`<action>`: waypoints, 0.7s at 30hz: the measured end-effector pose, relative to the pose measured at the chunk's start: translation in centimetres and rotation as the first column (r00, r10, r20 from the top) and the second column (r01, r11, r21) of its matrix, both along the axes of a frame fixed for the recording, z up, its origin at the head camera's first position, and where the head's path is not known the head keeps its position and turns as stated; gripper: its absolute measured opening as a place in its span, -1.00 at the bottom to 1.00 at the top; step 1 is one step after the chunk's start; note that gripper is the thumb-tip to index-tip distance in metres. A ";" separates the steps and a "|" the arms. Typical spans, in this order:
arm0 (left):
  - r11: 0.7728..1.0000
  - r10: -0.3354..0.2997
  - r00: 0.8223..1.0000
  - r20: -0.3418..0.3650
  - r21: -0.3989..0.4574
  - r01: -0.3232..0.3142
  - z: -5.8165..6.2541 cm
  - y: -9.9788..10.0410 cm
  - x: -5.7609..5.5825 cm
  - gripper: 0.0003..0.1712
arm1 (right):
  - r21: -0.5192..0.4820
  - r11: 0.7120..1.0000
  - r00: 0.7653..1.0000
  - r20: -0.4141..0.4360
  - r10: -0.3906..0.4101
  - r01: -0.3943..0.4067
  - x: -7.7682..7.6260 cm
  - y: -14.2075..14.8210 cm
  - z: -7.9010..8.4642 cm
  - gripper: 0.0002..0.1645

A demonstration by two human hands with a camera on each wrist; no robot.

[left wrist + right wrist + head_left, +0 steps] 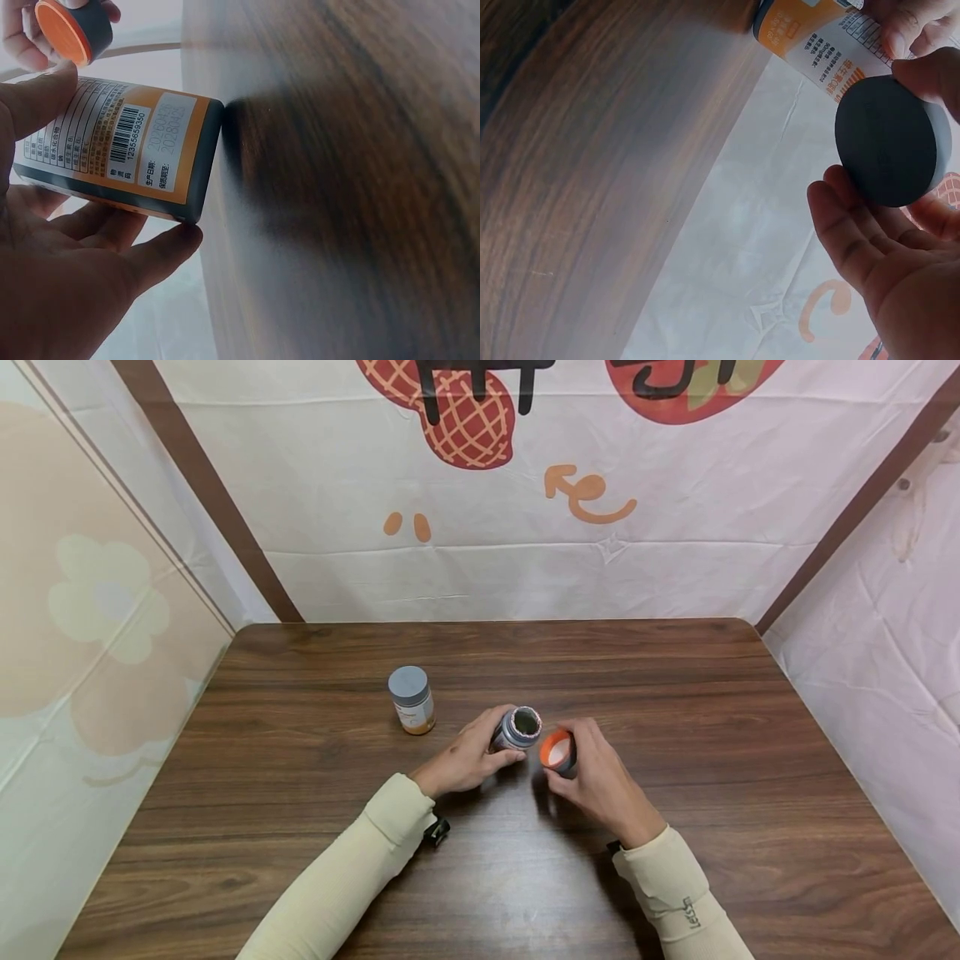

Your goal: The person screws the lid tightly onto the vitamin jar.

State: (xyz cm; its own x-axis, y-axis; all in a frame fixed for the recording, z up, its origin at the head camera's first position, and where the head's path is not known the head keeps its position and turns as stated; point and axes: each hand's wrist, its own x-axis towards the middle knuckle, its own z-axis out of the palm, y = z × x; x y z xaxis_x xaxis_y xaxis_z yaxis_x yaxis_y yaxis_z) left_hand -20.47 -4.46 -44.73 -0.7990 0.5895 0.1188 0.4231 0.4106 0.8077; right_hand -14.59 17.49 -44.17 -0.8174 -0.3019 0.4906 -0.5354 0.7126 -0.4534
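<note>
Two containers noted: a bottle point(513, 732), uncapped and tilted, near the middle of the table point(315, 718), and a jar point(412, 700) with its grey lid on, standing upright on the bottle's left. The left hand point(471, 753) grasps the bottle, thumb on one side, fingers on the other. The right hand point(592, 774) grasps the cap point(557, 751) by its edge, thumb opposed to fingers; the cap is just beside the bottle's mouth, apart from it. Whether the bottle's base touches the table cannot be told.

Only the head view shows the open mouth, the cap's pale inside and the jar. The right wrist view alone shows the cap's flat dark top face-on. The left wrist view alone gives the barcode point(125, 133).

Label findings: digits beside the barcode appear to read 12355659350. Below are 生产日期 and 保质期至, with faint date stamps, the second seemingly 20280425. A printed table includes 碳水化合物. Orange characters in the right wrist view begin 维生素. The jar's label and the right sleeve's point(667, 881) lettering are too small to read surely.
</note>
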 end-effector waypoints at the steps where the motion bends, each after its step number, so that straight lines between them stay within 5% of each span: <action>1: 1.000 0.000 1.000 0.002 -0.002 0.000 0.0 0.0 0.0 -0.31 | -0.006 1.000 1.000 0.007 0.000 0.000 0.0 0.0 0.0 -0.31; 8: 1.000 -0.003 1.000 0.006 0.003 0.003 -0.2 0.0 0.0 -0.31 | -0.029 0.999 0.999 0.043 -0.013 0.014 0.1 -0.2 0.2 -0.31; 16: 1.000 -0.008 1.000 0.006 0.010 0.008 -0.2 0.0 0.0 -0.31 | -0.033 0.999 0.990 -0.141 -0.011 0.007 -0.1 -0.1 0.0 -0.34; 21: 1.000 -0.002 1.000 0.014 -0.002 0.002 -0.2 0.1 0.0 -0.31 | -0.052 0.999 0.987 -0.158 -0.022 0.013 -0.1 -0.1 0.1 -0.36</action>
State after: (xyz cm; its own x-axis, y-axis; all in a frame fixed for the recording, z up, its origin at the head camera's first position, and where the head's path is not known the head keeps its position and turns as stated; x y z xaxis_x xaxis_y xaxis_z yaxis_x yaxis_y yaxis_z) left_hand -20.48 -4.38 -44.92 -0.7992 0.5915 0.1062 0.4123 0.4110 0.8131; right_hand -14.70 17.40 -44.02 -0.7329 -0.2597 0.6289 -0.5911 0.7008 -0.3994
